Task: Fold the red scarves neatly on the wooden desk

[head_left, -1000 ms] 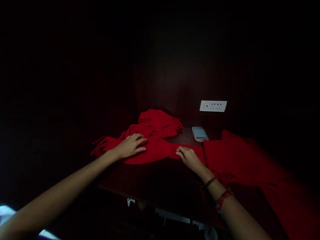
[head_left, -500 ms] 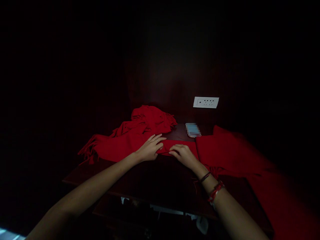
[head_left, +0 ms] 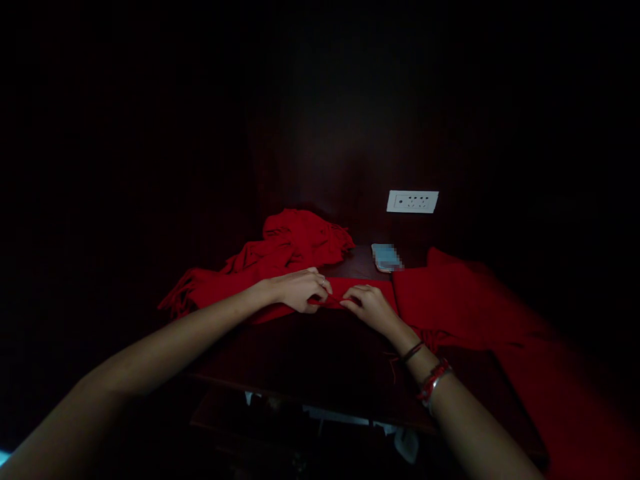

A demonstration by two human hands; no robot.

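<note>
A red fringed scarf [head_left: 280, 263] lies bunched across a dark wooden table [head_left: 310, 353]. My left hand [head_left: 300, 290] is curled, pinching the scarf's near edge at the middle of the table. My right hand [head_left: 367, 307] sits just to its right, fingers bent down onto the same edge, and it seems to grip the cloth. The two hands almost touch. Red and dark bands circle my right wrist.
More red cloth [head_left: 475, 313] spreads over the table's right side and down toward me. A small pale object [head_left: 387, 257] lies at the back. A white socket plate [head_left: 413, 201] is on the dark wall. The surroundings are very dark.
My left hand slid right along the scarf from its left part to beside my right hand, then curled from flat into a pinch on the edge. The right hand stayed put.
</note>
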